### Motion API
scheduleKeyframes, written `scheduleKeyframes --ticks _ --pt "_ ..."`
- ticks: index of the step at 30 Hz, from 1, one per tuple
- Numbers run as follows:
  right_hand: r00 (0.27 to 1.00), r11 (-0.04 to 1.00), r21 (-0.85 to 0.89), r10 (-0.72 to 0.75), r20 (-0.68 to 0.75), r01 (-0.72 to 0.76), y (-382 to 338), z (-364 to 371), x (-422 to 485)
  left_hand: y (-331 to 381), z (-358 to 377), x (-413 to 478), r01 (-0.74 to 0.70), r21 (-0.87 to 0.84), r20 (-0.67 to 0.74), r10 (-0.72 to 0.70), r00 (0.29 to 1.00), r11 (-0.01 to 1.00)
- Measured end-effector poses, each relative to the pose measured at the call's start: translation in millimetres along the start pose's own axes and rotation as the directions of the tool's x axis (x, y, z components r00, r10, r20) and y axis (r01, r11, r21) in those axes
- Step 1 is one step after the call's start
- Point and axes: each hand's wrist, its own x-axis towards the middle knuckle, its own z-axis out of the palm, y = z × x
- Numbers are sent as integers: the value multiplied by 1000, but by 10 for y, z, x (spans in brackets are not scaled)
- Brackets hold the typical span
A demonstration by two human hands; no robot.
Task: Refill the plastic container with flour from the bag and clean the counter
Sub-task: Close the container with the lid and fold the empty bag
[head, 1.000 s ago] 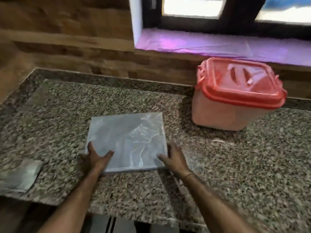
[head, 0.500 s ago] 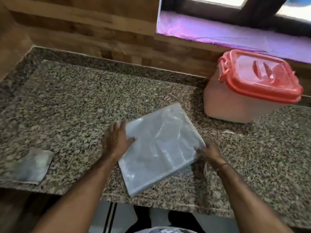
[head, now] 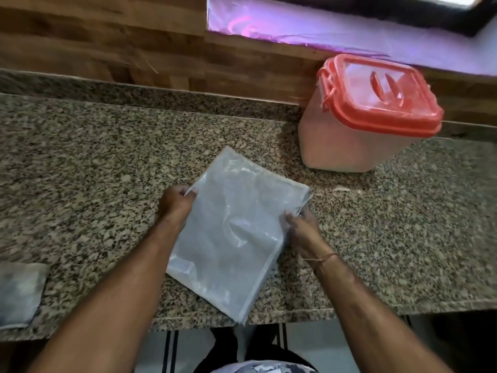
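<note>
**Both hands on the flattened bag at the counter's front edge**

A flat, folded, translucent grey-white bag (head: 236, 232) lies on the speckled granite counter (head: 107, 170), turned at an angle so that one corner points toward the container and the opposite corner hangs just past the counter's front edge. The bag looks empty and pressed thin, with creases and glare across its surface.

The left hand (head: 176, 203) is at the bag's left edge, fingers curled closed around that edge, fingertips on top of the plastic. The right hand (head: 302, 227) is at the bag's right edge, just below the corner nearest the container; its fingers pinch the edge, thumb on top. A thin thread band (head: 324, 258) circles the right wrist.

The plastic container (head: 360, 125) stands beyond the bag and to its right, close to the wooden backsplash (head: 134, 49). Its red lid (head: 382, 95) is on, and the pale body shows a light fill through the wall. It stands apart from the bag, with bare granite between them.

A small pale scrap (head: 340, 188) lies on the counter to the right of the bag, between it and the container. Far to the left of the bag, at the picture's edge, a grey cloth (head: 18, 292) lies near the counter's front edge. Beyond the container runs a purple-lit window sill (head: 322, 30).
</note>
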Motion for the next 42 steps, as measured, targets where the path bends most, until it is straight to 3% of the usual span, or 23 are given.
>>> scheduleKeyframes --ticks 4,8,12,15,22,26,31,35,38,40,42 --pt "993 932 -361 70 98 -30 165 51 -112 -107 -19 -51 69 -153 -9 -71 997 986" --pt "999 899 -435 48 9 -39 260 4 -42 -210 -122 -80 136 -261 11 -138 990 956" --pt "991 928 -365 109 72 -75 97 -13 -70 -228 -309 -204 123 -339 4 -130 992 933" --pt "994 973 -225 72 86 -51 -108 24 -51 -232 -442 -309 108 -357 37 -101 994 928" --pt "934 969 19 -243 260 247 -1022 219 -187 373 -756 -568 -52 -464 -76 19 997 884" --pt "912 958 -13 -270 310 288 -1159 237 -218 417 -792 -789 -114 -496 -164 36 986 861" --pt "924 947 -220 -145 353 233 -635 -127 -132 -32 -534 -1261 -48 -224 -152 14 988 973" --pt "939 843 -481 -76 334 239 -13 -519 -74 -741 -258 -1530 75 18 -88 -73 993 997" --pt "940 707 -640 -106 325 301 227 -677 38 -928 -60 -1696 129 248 -128 -100 987 960" --pt "921 644 -675 -131 367 361 213 -742 68 -876 55 -1735 45 493 -170 46 984 869" --pt "909 593 -699 -153 388 399 175 -797 101 -755 136 -1701 -105 644 -67 192 979 758"
